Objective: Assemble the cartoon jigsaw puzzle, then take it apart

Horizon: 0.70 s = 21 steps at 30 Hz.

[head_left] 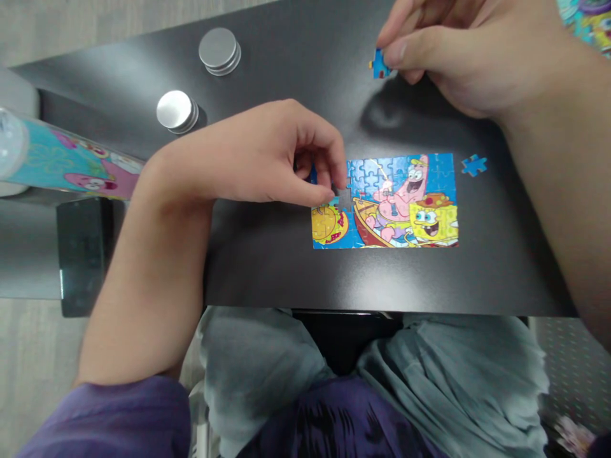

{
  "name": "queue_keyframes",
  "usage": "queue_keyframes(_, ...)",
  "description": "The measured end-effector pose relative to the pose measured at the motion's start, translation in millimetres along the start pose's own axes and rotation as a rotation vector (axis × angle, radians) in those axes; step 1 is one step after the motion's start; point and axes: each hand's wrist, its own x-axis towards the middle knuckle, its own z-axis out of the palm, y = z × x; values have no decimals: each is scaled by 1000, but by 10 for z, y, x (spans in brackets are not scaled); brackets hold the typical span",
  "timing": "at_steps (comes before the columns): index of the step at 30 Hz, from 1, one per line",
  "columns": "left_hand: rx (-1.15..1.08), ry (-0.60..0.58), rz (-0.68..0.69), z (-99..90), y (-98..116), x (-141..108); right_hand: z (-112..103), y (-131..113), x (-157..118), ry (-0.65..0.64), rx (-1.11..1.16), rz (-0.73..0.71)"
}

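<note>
A jigsaw puzzle with cartoon figures in a boat and a burger lies on the dark table, mostly joined. In its left part a dark gap shows the tabletop. Over that part my left hand is bent down, thumb and fingertips close together at the gap; whatever they may pinch is hidden. Higher up and to the right, my right hand pinches a blue jigsaw piece between thumb and fingers, above the table. Another loose blue piece lies just right of the puzzle.
Two round silver tins stand at the back left of the table. A cartoon-printed tube lies at the left, near a dark flat device. A colourful printed item shows at the top right corner.
</note>
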Motion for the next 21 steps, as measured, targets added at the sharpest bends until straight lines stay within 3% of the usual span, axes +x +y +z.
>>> queue_keyframes(5,5,-40,-19,1,7,2,-395,253,277,70,-135,-105)
queue_keyframes(8,-10,-35,-13,-3,-19,24,-658,377,490,76,-131,-322)
queue_keyframes(10,-4,-22,-14,-9,-40,39,-740,389,540,72,-125,-395)
queue_keyframes(13,24,-22,-3,-13,-66,52,-680,293,430,40,-180,-270)
queue_keyframes(17,19,-10,-8,-4,-89,47,-361,121,175,28,-105,-56)
queue_keyframes(21,9,20,-53,19,-90,45,-119,68,120,8,-23,1)
